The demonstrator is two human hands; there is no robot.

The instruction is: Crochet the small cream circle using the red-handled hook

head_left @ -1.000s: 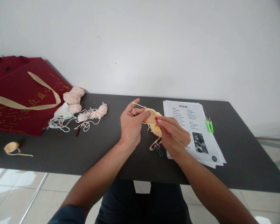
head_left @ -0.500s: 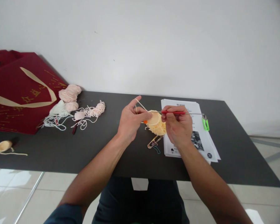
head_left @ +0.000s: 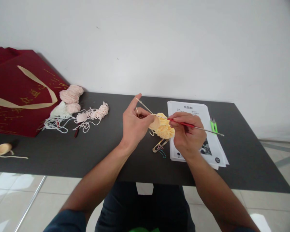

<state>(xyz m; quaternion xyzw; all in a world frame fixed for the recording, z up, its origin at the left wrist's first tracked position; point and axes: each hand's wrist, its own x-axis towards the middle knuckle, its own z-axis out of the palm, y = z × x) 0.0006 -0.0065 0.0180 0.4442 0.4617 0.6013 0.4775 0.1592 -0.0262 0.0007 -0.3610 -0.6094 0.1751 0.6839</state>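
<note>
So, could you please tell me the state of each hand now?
Left hand: holding the pale crocheted piece.
Right hand: closed, holding the red-handled hook.

Soft, even light; glare whitens the floor tiles (head_left: pixel 16 182) below and left of the left hand (head_left: pixel 135 127). Farther left, the bag (head_left: pixel 21 87) has a faint shadow. Print on the sheets (head_left: pixel 216 151) by the right hand (head_left: pixel 189 133) blurs.

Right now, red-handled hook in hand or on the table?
In hand: the right hand grips the red-handled hook, its rear end sticking out.
</note>
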